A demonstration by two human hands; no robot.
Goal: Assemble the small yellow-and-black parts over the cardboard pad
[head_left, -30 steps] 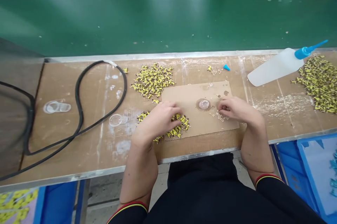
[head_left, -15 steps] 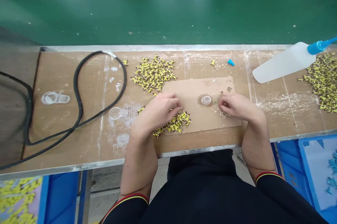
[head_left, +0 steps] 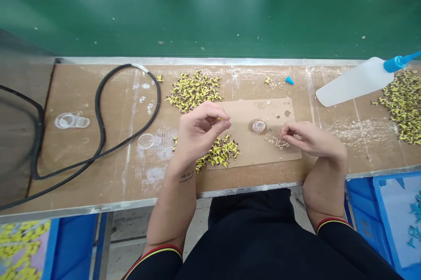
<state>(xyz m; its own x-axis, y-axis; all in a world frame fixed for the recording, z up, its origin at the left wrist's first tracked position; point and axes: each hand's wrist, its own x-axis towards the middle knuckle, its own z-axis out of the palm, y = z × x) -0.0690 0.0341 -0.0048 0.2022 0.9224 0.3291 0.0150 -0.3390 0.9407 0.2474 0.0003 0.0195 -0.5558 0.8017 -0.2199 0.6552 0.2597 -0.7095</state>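
My left hand (head_left: 202, 131) is raised over the left part of a flat cardboard piece (head_left: 243, 148), thumb and forefinger pinched together. Whatever sits between those fingertips is too small to make out. Below it lies a pile of small yellow and dark brown pieces (head_left: 223, 152). My right hand (head_left: 311, 139) is closed in a pinch beside a scatter of tiny pale bits (head_left: 279, 142) at the cardboard's right. Its fingertips hide anything they hold. Between the hands, a small clear round dish (head_left: 258, 127) rests on a wet-looking stain.
Another yellow-brown pile (head_left: 194, 89) lies behind my left hand, a bigger one (head_left: 403, 109) at far right. A white squeeze bottle (head_left: 357, 82) lies near a blue cap (head_left: 289, 80). A black cable (head_left: 98, 117) loops at left. Blue bins (head_left: 365, 201) stand below the bench edge.
My left hand has lifted off the near yellow pile and turned, so its pinched thumb and forefinger show. My right hand has shifted a little right, away from the clear dish.
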